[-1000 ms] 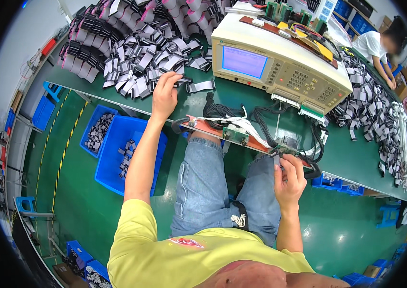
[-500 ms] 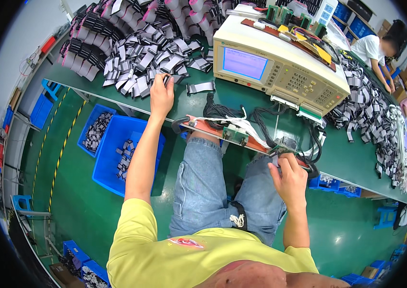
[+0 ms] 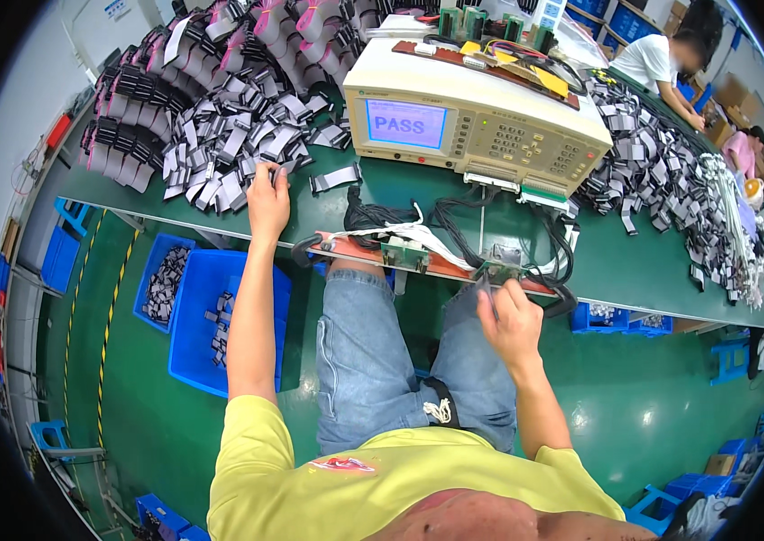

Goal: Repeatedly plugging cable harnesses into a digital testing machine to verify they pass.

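Observation:
At the near edge of a pile of short grey ribbon cables (image 3: 227, 135) with black connectors, my left hand (image 3: 267, 206) has its fingertips closed on a ribbon cable, mostly hidden by the fingers. My right hand (image 3: 515, 328) pinches another grey ribbon cable (image 3: 486, 296) below a small green circuit board (image 3: 501, 270) at the right of the red fixture bar (image 3: 443, 264). Whether that cable touches the board's socket I cannot tell. One ribbon cable (image 3: 335, 178) lies alone between the pile and the beige tester (image 3: 477, 108), whose lit screen (image 3: 405, 124) shows large dark letters.
Black and white wire bundles (image 3: 382, 219) run between the bar and tester. More ribbon cables (image 3: 639, 135) are heaped at right. Blue bins (image 3: 193, 361) holding cables stand on the floor at left. Another person (image 3: 657, 68) works at the table's far right.
The view has swung, so everything sits further left. The tester's screen has gone from small lines to large letters. My right hand has drawn the ribbon cable slightly back toward me.

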`<state>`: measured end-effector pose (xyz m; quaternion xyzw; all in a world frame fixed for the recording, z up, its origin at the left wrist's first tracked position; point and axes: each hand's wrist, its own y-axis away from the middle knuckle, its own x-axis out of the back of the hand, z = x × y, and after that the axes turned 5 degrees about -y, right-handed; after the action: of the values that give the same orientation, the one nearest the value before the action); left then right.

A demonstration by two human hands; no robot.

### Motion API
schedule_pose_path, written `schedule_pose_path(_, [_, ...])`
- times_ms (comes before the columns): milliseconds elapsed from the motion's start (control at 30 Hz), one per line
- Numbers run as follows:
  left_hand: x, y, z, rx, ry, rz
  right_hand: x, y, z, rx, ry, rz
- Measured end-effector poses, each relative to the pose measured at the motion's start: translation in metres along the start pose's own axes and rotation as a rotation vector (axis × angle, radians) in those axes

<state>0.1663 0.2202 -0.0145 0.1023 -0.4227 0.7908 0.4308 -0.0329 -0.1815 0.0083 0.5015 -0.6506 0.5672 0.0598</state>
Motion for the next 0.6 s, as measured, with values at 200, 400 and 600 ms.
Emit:
schedule_pose_path(200, [-0.007, -0.007, 0.001, -0.093, -0.031, 0.004, 0.054, 0.080, -0.034, 0.088, 0.128, -0.195])
schedule_pose_path(400, [0.001, -0.002, -0.010, -0.086, -0.044, 0.020, 0.130, 0.022, 0.128, -0.330, 0.409, 0.165])
schedule_pose_path(600, [-0.002, 0.000, -0.010, -0.081, -0.011, 0.008, 0.139, -0.006, 0.237, -0.486, 0.415, 0.195])
